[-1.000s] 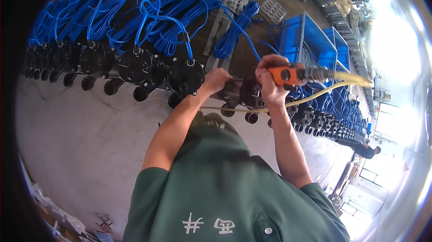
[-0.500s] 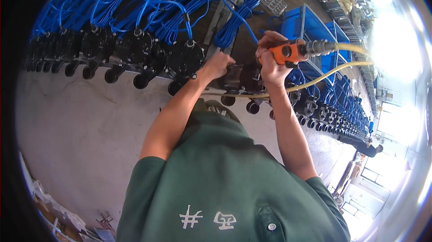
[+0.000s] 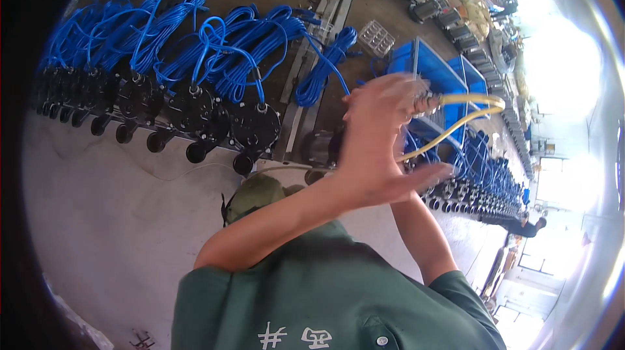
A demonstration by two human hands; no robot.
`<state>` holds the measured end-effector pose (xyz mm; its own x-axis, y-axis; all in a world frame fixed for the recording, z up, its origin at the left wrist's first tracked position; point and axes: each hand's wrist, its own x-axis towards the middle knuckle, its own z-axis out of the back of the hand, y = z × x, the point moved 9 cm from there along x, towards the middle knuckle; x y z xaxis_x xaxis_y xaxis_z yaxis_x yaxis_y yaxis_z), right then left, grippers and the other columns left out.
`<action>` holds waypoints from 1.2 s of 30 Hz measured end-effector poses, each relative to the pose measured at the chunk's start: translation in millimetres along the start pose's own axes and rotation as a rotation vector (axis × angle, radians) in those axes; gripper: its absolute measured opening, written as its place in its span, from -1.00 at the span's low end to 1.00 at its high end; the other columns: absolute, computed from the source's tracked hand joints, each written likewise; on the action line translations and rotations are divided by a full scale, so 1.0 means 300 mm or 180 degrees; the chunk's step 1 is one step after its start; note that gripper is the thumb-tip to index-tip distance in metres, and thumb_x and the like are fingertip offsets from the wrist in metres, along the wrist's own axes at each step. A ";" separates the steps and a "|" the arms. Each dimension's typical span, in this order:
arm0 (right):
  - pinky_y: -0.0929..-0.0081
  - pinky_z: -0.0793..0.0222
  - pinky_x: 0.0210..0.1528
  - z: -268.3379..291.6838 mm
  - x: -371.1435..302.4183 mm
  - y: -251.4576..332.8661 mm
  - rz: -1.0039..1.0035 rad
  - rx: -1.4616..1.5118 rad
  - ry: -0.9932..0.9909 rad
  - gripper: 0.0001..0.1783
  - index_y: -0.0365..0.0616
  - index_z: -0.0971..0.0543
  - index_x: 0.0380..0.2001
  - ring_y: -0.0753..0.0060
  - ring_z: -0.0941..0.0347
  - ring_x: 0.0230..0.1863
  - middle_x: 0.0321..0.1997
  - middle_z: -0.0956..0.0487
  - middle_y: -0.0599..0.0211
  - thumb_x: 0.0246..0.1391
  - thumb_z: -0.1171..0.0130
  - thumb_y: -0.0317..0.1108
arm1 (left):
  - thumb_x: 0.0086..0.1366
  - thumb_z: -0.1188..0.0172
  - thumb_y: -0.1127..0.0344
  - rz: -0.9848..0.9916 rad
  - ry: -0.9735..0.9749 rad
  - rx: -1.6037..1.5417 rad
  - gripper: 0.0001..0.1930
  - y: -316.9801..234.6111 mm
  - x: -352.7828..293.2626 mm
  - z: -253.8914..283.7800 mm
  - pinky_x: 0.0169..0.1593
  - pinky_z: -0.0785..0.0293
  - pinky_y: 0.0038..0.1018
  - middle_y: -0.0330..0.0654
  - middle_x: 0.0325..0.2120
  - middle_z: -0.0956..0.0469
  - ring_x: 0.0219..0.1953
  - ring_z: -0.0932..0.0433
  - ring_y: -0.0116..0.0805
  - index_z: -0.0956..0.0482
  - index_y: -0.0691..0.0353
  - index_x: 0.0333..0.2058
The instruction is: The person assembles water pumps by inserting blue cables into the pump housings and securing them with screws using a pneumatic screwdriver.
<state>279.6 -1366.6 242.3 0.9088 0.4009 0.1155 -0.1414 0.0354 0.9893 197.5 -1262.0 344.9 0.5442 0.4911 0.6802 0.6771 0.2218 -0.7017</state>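
My left hand is raised in front of my right hand, smeared by motion, its thumb and fingers spread with nothing seen in them. Most of my right hand is hidden behind it; only some fingertips and the forearm show. The orange air tool that the right hand held a moment ago is covered too. Its metal hose fitting sticks out past my left fingers, with a yellow air hose looping back from it. Left of my hands stands a black pump-like unit with a blue cable on top.
More black units run along the bench edge, each with a round outlet. Coiled blue cables lie behind them. A metal rail crosses the bench. Blue crates and a clear tray sit beyond my hands. Another person is far right.
My left hand has left the bench beside the black unit and swung right and up, across my right hand, spreading its fingers. The air tool has gone from sight behind it.
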 end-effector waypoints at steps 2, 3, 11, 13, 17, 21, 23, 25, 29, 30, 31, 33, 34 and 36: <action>0.54 -0.46 -0.03 -0.080 0.019 0.001 0.0171 -0.0840 0.0614 -0.56 -0.20 -0.48 0.15 0.54 -0.56 -0.14 0.01 -0.60 0.23 0.19 -0.20 -0.46 | 0.21 -0.36 -0.12 -0.0258 0.0540 0.0082 -0.49 -0.019 0.127 -0.123 -0.15 -0.49 -0.22 0.05 -0.26 -0.60 -0.20 -0.61 -0.04 -0.55 0.28 -0.21; 0.53 -0.46 -0.03 -0.045 0.017 0.010 0.0175 -0.0938 0.0539 -0.57 -0.21 -0.48 0.14 0.54 -0.57 -0.14 0.04 -0.61 0.21 0.20 -0.20 -0.45 | 0.26 -0.31 -0.13 0.0444 0.1387 0.0054 -0.53 0.023 0.160 -0.209 -0.28 -0.49 -0.21 -0.01 -0.40 -0.60 -0.35 -0.62 -0.08 -0.56 0.24 -0.31; 0.54 -0.45 -0.12 -0.003 0.015 -0.002 0.0000 -0.1116 0.0579 -0.57 -0.28 -0.52 0.06 0.49 -0.55 -0.29 -0.05 -0.64 0.06 0.23 -0.26 -0.22 | 0.36 -0.17 -0.17 0.0725 0.1671 -0.0395 -0.50 0.049 0.069 -0.309 -0.54 -0.47 -0.24 -0.13 -0.66 -0.50 -0.62 -0.57 -0.17 -0.48 0.18 -0.50; 0.52 -0.44 -0.23 0.007 0.000 -0.038 0.0329 -0.0931 0.0524 -0.54 -0.29 -0.52 0.02 0.47 -0.53 -0.39 -0.20 -0.62 0.12 0.24 -0.26 -0.13 | 0.37 -0.16 -0.12 0.0746 0.1540 -0.0955 -0.54 0.045 0.072 -0.276 -0.49 -0.49 -0.22 -0.13 -0.61 -0.54 -0.56 -0.59 -0.17 -0.49 0.20 -0.44; 0.45 -0.39 -0.37 0.018 -0.021 -0.040 0.0796 -0.0673 0.0413 -0.58 -0.16 -0.51 0.04 0.45 -0.46 -0.47 -0.44 -0.52 0.26 0.20 -0.23 -0.16 | 0.31 -0.17 0.08 0.0815 0.1794 -0.1322 -0.72 0.011 0.034 -0.342 -0.38 -0.54 -0.22 -0.15 -0.55 -0.57 -0.46 -0.61 -0.18 -0.56 0.21 -0.38; 0.35 -0.37 -0.29 0.032 -0.014 -0.048 0.0816 -0.0650 0.0181 -0.65 -0.10 -0.44 0.03 0.48 -0.39 -0.53 -0.46 -0.46 0.31 0.18 -0.13 -0.30 | 0.16 -0.25 0.11 0.0959 0.1191 -0.1758 -0.79 0.057 0.027 -0.345 -0.56 -0.47 -0.30 -0.29 -0.67 -0.51 -0.61 -0.57 -0.25 -0.55 0.11 -0.46; 0.34 -0.35 -0.27 0.048 -0.007 -0.053 0.0772 -0.0632 0.0213 -0.64 -0.08 -0.40 0.04 0.49 -0.38 -0.54 -0.43 -0.45 0.31 0.18 -0.11 -0.31 | 0.17 -0.25 0.11 0.1158 0.0947 -0.1892 -0.80 0.081 0.044 -0.345 -0.60 -0.41 -0.36 -0.36 -0.70 -0.47 -0.67 -0.52 -0.32 -0.52 0.08 -0.46; 0.33 -0.34 -0.25 0.051 -0.008 -0.053 0.0729 -0.0614 0.0226 -0.64 -0.07 -0.39 0.05 0.49 -0.38 -0.54 -0.42 -0.45 0.32 0.18 -0.09 -0.32 | 0.17 -0.26 0.13 0.1082 0.0778 -0.1706 -0.80 0.090 0.046 -0.347 -0.61 -0.38 -0.37 -0.37 -0.72 -0.44 -0.69 -0.49 -0.33 -0.51 0.07 -0.48; 0.41 -0.36 -0.33 0.050 0.016 -0.054 0.0839 -0.0597 0.0259 -0.68 -0.08 -0.39 -0.04 0.50 -0.40 -0.61 -0.47 -0.46 0.35 0.14 -0.11 -0.34 | 0.15 -0.26 0.15 0.1061 0.0751 -0.1673 -0.82 0.088 0.041 -0.370 -0.61 -0.35 -0.39 -0.39 -0.73 -0.39 -0.69 -0.46 -0.35 -0.50 0.06 -0.51; 0.43 -0.37 -0.35 0.048 0.022 -0.053 0.0885 -0.0590 0.0339 -0.69 -0.09 -0.39 -0.05 0.50 -0.41 -0.62 -0.49 -0.47 0.35 0.12 -0.12 -0.35 | 0.14 -0.26 0.16 0.1048 0.0753 -0.1662 -0.82 0.085 0.039 -0.373 -0.61 -0.34 -0.40 -0.40 -0.73 -0.38 -0.69 -0.45 -0.36 -0.50 0.05 -0.51; 0.44 -0.38 -0.37 0.050 0.022 -0.053 0.0922 -0.0583 0.0322 -0.69 -0.10 -0.39 -0.07 0.50 -0.41 -0.64 -0.50 -0.47 0.36 0.11 -0.12 -0.35 | 0.14 -0.26 0.16 0.1030 0.0749 -0.1653 -0.83 0.077 0.035 -0.375 -0.61 -0.34 -0.40 -0.40 -0.73 -0.37 -0.69 -0.45 -0.37 -0.49 0.05 -0.52; 0.45 -0.39 -0.40 0.050 0.024 -0.048 0.1004 -0.0562 0.0298 -0.71 -0.12 -0.39 -0.11 0.50 -0.41 -0.66 -0.52 -0.47 0.37 0.09 -0.14 -0.37 | 0.12 -0.26 0.18 0.1008 0.0755 -0.1600 -0.83 0.070 0.025 -0.382 -0.61 -0.32 -0.41 -0.41 -0.73 -0.34 -0.70 -0.43 -0.38 -0.49 0.04 -0.53; 0.44 -0.40 -0.39 0.053 0.028 -0.050 0.1007 -0.0565 0.0265 -0.71 -0.12 -0.39 -0.12 0.50 -0.41 -0.66 -0.52 -0.47 0.37 0.09 -0.14 -0.37 | 0.12 -0.26 0.18 0.0977 0.0760 -0.1591 -0.83 0.069 0.018 -0.384 -0.61 -0.32 -0.41 -0.42 -0.73 -0.33 -0.70 -0.43 -0.39 -0.48 0.04 -0.53; 0.42 -0.41 -0.38 0.054 0.029 -0.050 0.1025 -0.0565 0.0209 -0.73 -0.13 -0.39 -0.14 0.50 -0.42 -0.66 -0.52 -0.47 0.36 0.08 -0.14 -0.39 | 0.11 -0.26 0.20 0.0892 0.0783 -0.1533 -0.84 0.065 0.015 -0.384 -0.62 -0.30 -0.42 -0.43 -0.74 -0.31 -0.70 -0.41 -0.40 -0.48 0.03 -0.54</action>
<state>296.0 -1378.4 230.0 0.7803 0.4751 0.4068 -0.4871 0.0538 0.8717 270.1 -1352.5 358.6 0.7937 0.2539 0.5529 0.6083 -0.3219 -0.7255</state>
